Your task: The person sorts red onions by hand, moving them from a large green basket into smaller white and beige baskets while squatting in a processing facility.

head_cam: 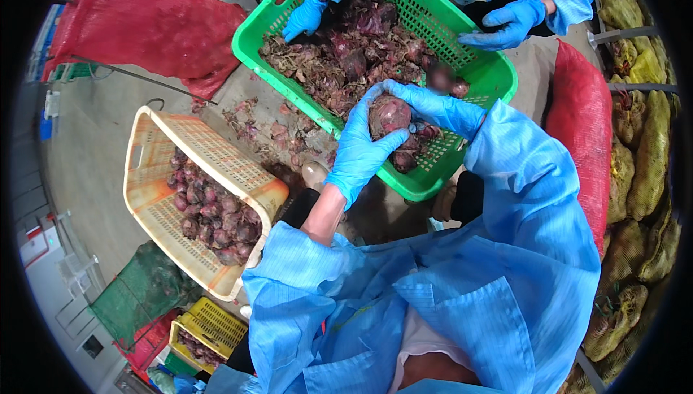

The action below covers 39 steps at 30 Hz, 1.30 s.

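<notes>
A large red onion (391,114) is held between both my hands above the near edge of a green plastic crate (417,192). My left hand (364,142), in a blue glove, cups it from the left with the thumb along its lower side. My right hand (433,106), also gloved, curls over its top and right; some of those fingers are hidden. Below them the crate holds more red onions (405,161) and a thick heap of dry onion skins (325,77).
Across the crate, a co-worker's gloved hands (306,16) reach over it. A cream crate (211,126) of onions (216,215) stands at left. Red mesh sacks (582,123) lie both sides; yellow mesh sacks (649,155) line the right. Loose skins (281,134) litter the floor.
</notes>
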{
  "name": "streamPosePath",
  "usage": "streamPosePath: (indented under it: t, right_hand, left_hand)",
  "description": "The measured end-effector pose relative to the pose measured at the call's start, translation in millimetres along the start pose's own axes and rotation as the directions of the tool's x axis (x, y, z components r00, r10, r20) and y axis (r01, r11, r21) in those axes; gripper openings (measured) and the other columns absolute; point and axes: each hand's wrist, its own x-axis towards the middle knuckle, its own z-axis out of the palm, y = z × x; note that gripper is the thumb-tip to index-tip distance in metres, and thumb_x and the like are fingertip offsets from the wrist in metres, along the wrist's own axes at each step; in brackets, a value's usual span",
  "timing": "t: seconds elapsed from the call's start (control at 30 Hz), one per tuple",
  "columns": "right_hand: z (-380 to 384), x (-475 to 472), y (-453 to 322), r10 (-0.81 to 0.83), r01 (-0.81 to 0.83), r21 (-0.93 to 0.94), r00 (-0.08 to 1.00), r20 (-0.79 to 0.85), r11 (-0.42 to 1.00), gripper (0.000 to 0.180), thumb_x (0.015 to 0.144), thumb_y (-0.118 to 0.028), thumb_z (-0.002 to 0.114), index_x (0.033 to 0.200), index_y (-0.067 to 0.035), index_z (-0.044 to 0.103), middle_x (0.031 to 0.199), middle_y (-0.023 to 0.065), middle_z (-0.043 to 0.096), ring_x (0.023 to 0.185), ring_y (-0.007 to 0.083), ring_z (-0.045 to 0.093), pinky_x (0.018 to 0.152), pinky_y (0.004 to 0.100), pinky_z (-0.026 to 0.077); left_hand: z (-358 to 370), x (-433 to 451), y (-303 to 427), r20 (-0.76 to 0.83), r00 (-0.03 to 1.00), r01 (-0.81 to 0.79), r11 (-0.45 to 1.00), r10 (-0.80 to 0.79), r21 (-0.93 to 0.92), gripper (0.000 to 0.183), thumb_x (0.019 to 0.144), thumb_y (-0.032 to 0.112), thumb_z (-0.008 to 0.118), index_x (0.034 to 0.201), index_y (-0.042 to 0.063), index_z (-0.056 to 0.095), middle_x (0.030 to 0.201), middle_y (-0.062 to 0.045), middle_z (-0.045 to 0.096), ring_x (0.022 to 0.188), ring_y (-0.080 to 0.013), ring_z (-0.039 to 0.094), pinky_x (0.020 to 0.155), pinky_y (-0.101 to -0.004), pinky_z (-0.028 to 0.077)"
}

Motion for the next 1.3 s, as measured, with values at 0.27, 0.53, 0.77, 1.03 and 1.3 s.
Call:
streamPosePath:
  t: [0.27, 0.53, 0.77, 1.03, 1.3]
  right_hand:
    - [-22, -32, 22, -0.497, -0.058, -0.921, 0.828, -0.26, 0.385, 0.072, 0.082, -0.064, 0.04, 0.115, -0.002, 0.053, 0.102, 0.0193, 0.061, 0.093, 0.0286, 0.059, 0.077, 0.037, 0.048]
    - [61, -36, -48, -0.534, 0.533, -0.026, 0.844, -0.041, 0.845, 0.066, 0.076, -0.015, 0.069, 0.133, -0.007, 0.037, 0.121, 0.0069, 0.051, 0.108, 0.0151, 0.05, 0.095, 0.0319, 0.039]
    - [70, 18, -29, -0.532, 0.571, 0.227, 0.819, -0.215, 0.789, 0.059, 0.071, -0.006, 0.07, 0.124, -0.003, 0.044, 0.115, 0.0061, 0.055, 0.105, 0.015, 0.052, 0.093, 0.0305, 0.042]
    - [98, 48, -65, -0.525, 0.604, 0.415, 0.797, -0.299, 0.681, 0.047, 0.072, -0.016, 0.069, 0.114, -0.004, 0.052, 0.104, 0.0056, 0.059, 0.098, 0.0192, 0.057, 0.085, 0.0327, 0.047]
    - [52, 123, -220, -0.915, 0.853, 0.331, 0.374, 0.149, 0.403, 0.025, 0.089, -0.024, 0.047, 0.071, -0.01, 0.037, 0.065, 0.0027, 0.035, 0.058, 0.0159, 0.033, 0.051, 0.0286, 0.026]
  left_hand:
    - [-31, 6, 2, 0.201, 0.903, 0.356, 0.399, -0.379, -0.845, 0.056, 0.087, 0.051, 0.046, 0.115, 0.003, 0.052, 0.097, -0.014, 0.062, 0.073, -0.0222, 0.061, 0.068, -0.0352, 0.051]
    - [-30, 6, -9, 0.239, 0.897, 0.353, 0.277, -0.372, -0.893, 0.068, 0.084, 0.066, 0.032, 0.114, 0.007, 0.052, 0.086, -0.013, 0.06, 0.062, -0.0235, 0.056, 0.051, -0.0314, 0.047]
    - [-31, 1, -3, 0.121, 0.884, 0.343, 0.45, -0.452, -0.825, 0.057, 0.089, 0.06, 0.027, 0.103, 0.011, 0.052, 0.07, -0.005, 0.056, 0.054, -0.0178, 0.053, 0.045, -0.0311, 0.043]
    - [-58, -13, -2, -0.209, 0.915, 0.12, 0.727, -0.345, -0.676, 0.037, 0.093, 0.042, 0.041, 0.098, 0.009, 0.057, 0.072, -0.003, 0.057, 0.062, -0.0171, 0.053, 0.057, -0.0309, 0.044]
    - [-71, -25, 3, -0.316, 0.841, 0.032, 0.624, -0.44, -0.781, 0.031, 0.096, 0.025, 0.036, 0.118, 0.011, 0.053, 0.088, -0.003, 0.061, 0.074, -0.0117, 0.057, 0.062, -0.0258, 0.046]
